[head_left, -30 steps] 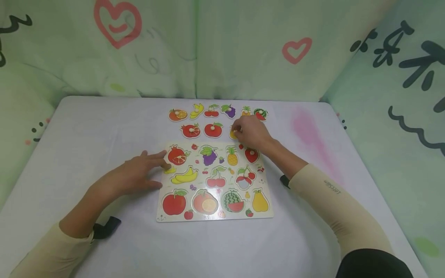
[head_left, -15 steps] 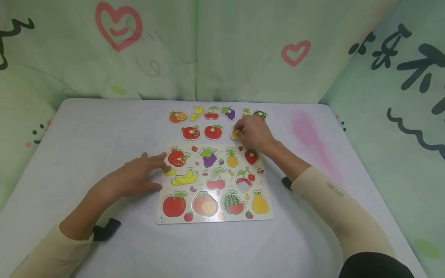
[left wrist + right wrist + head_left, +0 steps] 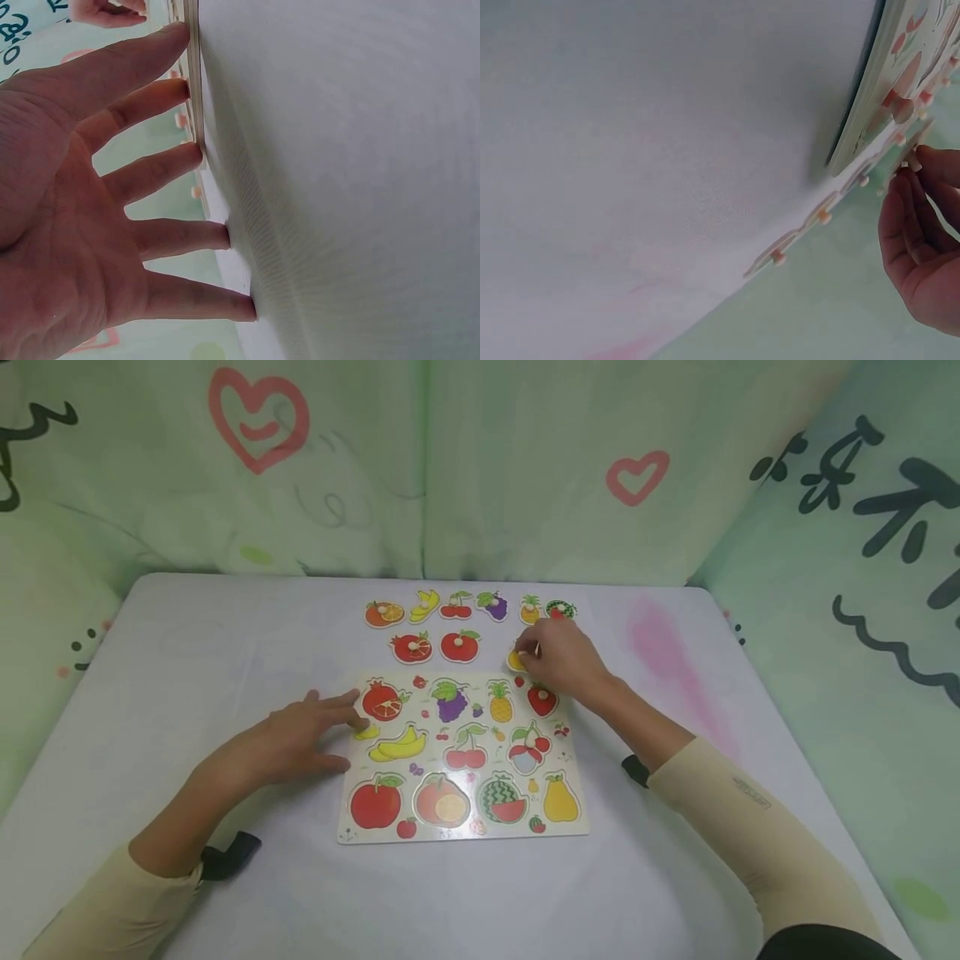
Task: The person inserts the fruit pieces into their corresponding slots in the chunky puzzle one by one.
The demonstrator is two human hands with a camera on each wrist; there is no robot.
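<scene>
A fruit puzzle board (image 3: pixel 375 837) lies flat on the white table. At its left edge my left hand (image 3: pixel 296 735) has its fingers spread; in the left wrist view the thumb and some fingertips (image 3: pixel 191 154) touch the board's side. My right hand (image 3: pixel 566 660), beyond the board's far right corner, pinches a yellow puzzle piece (image 3: pixel 515 661) by its small knob. Fingers hide much of this piece, and the right wrist view shows it tilted, off the table. A strawberry piece (image 3: pixel 542 700) with a knob sits in the board, just below the right hand.
Behind the board, a pomegranate piece (image 3: pixel 412 648) and an apple piece (image 3: pixel 460 647) lie in a near row. Farther back are several more, from an orange piece (image 3: pixel 385 614) to a watermelon piece (image 3: pixel 560 609). A green curtain (image 3: pixel 510 527) hangs behind the table.
My right hand has shifted slightly to the right with the yellow puzzle piece, uncovering more of the pineapple piece. My left hand has stayed at the board's edge.
</scene>
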